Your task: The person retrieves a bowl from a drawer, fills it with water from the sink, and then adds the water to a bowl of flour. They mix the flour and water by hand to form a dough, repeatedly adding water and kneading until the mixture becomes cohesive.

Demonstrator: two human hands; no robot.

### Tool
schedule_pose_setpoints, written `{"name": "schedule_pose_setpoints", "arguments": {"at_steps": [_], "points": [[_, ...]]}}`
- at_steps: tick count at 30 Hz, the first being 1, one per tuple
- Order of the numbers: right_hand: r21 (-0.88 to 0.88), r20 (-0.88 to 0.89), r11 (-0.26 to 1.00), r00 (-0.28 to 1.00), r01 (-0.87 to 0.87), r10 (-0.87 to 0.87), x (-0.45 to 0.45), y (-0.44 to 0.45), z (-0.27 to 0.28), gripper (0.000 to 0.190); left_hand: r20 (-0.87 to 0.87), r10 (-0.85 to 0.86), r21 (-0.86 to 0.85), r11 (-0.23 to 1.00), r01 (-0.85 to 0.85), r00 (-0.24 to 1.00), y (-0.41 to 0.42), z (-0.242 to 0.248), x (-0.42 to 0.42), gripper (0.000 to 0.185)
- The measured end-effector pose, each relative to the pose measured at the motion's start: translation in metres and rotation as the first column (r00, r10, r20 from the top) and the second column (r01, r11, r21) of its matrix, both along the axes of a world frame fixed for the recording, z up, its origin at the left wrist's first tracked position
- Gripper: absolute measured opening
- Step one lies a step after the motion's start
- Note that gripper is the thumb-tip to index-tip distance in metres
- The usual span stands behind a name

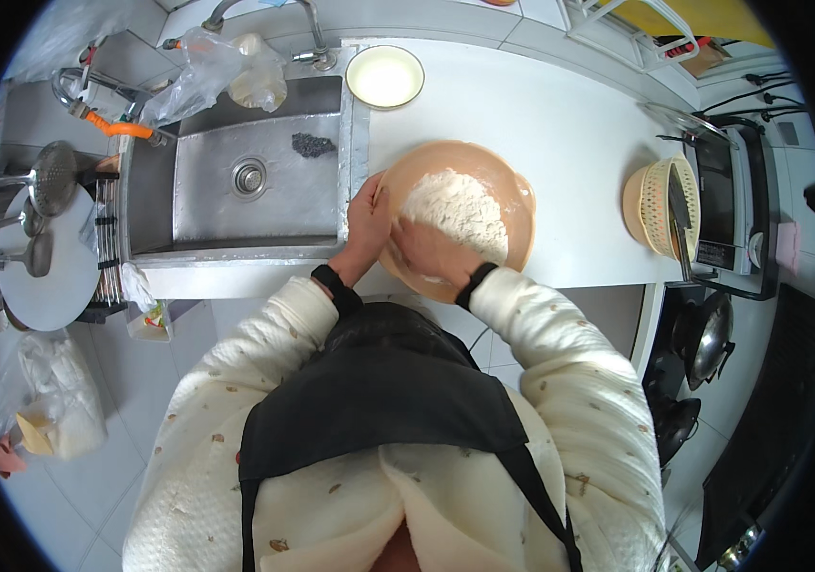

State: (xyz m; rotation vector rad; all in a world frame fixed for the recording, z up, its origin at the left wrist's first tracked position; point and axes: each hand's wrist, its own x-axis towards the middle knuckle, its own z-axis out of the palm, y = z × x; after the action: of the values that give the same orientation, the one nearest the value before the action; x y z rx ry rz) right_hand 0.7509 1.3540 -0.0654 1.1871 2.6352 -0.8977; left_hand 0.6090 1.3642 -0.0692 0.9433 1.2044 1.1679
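Note:
A wide orange-tan basin (518, 214) stands on the white counter near its front edge, with a lumpy heap of flour (457, 207) inside. My left hand (369, 218) grips the basin's left rim, thumb on the inner side. Inside the basin, my right hand (425, 247) is pushed into the lower left part of the flour; its fingertips are partly hidden, so whether they close on any flour cannot be told. Behind the basin, beside the sink, sits a round pale bowl with a dark rim (385, 76).
Left of the basin is a steel sink (200, 179) holding a dark scouring pad (313, 145), with plastic bags (200, 75) at its tap. On the counter's right stand a yellow plastic basket (654, 207) and an oven (718, 196). Ladles and a white round board (57, 279) are at far left.

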Motion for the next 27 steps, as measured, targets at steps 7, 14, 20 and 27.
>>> {"name": "schedule_pose_setpoints", "arguments": {"at_steps": [7, 14, 20, 27], "points": [[0.156, -0.363, 0.812, 0.797, 0.563, -0.483, 0.005, 0.070, -0.037, 0.015, -0.169, -0.039, 0.006, 0.999, 0.041, 0.985, -0.018, 0.000, 0.002, 0.034], [0.294, -0.166, 0.845, 0.895, 0.447, -0.415, 0.005, 0.074, -0.020, 0.016, -0.193, -0.218, 0.129, 0.961, 0.245, 0.957, -0.025, 0.016, -0.007, 0.037], [0.112, -0.295, 0.950, 0.923, 0.290, -0.247, 0.001, 0.092, 0.003, 0.013, -0.067, -0.230, -0.129, 0.967, 0.220, 0.971, -0.046, 0.000, -0.023, 0.041], [0.117, -0.222, 0.932, 0.924, 0.343, -0.312, 0.028, 0.064, 0.010, 0.020, -0.556, -0.313, -0.210, 0.949, 0.234, 0.770, -0.015, 0.040, -0.038, 0.037]]}}
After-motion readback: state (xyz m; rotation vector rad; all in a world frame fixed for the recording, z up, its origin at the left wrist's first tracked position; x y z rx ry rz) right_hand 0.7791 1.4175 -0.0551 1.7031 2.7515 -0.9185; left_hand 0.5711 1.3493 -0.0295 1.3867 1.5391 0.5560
